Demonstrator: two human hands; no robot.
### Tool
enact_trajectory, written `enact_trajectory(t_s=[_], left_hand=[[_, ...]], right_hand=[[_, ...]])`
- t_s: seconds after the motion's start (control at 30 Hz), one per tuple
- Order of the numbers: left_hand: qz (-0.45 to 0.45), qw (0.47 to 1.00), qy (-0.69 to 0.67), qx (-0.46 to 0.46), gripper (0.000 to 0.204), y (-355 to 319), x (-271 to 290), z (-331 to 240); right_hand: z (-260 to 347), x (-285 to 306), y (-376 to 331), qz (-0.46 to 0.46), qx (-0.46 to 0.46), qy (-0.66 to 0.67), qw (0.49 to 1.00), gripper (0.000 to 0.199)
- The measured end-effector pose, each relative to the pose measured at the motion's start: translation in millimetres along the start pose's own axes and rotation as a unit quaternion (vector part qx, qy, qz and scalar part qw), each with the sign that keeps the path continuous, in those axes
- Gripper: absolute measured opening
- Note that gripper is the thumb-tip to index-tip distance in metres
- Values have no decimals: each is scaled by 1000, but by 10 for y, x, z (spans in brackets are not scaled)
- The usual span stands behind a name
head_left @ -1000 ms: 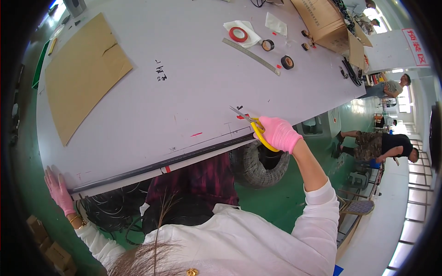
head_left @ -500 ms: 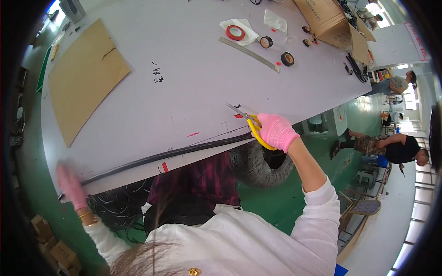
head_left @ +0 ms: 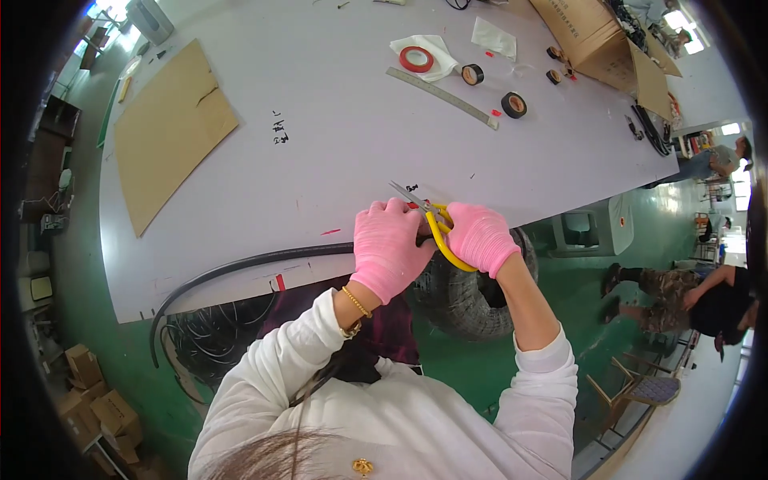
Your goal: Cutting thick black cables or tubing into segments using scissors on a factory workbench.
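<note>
A long black tube runs along the table's near edge, and its left end droops over the side. My left hand, in a pink glove, is closed over the tube close to its right end. Beside it, my right hand, gloved in pink too, grips yellow-handled scissors. Their pointed metal blades aim up and left over the tabletop, just above my left fingers. The tube's right end is hidden between my hands, so I cannot see whether my right fingers also touch it.
On the white table lie a brown cardboard sheet, a metal ruler, red tape and black tape rolls. A cardboard box stands far right. Below the edge are coiled black tubing and a wrapped ring-shaped bundle.
My left hand has come from the tube's left end to its right end, next to my right hand. The tube's left end now hangs lower off the table. The scissors stay in my right hand.
</note>
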State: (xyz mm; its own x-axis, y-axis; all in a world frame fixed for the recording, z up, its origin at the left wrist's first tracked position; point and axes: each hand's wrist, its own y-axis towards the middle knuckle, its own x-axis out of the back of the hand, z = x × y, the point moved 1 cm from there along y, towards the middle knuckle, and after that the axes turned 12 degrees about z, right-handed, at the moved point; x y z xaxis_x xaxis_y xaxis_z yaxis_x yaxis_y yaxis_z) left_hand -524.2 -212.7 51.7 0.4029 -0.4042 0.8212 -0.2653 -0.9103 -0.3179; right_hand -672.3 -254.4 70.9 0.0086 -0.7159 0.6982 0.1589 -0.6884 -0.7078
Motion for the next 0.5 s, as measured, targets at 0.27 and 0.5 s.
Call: enact_trajectory(t_s=[0.27, 0.5], left_hand=[[20, 997, 52, 49, 38, 133, 20, -152], [-18, 998, 55, 31, 31, 101, 2, -125]], right_hand=[[-33, -24, -12, -26, 20, 22, 999, 33], [-164, -245, -181, -96, 95, 94, 986, 23]])
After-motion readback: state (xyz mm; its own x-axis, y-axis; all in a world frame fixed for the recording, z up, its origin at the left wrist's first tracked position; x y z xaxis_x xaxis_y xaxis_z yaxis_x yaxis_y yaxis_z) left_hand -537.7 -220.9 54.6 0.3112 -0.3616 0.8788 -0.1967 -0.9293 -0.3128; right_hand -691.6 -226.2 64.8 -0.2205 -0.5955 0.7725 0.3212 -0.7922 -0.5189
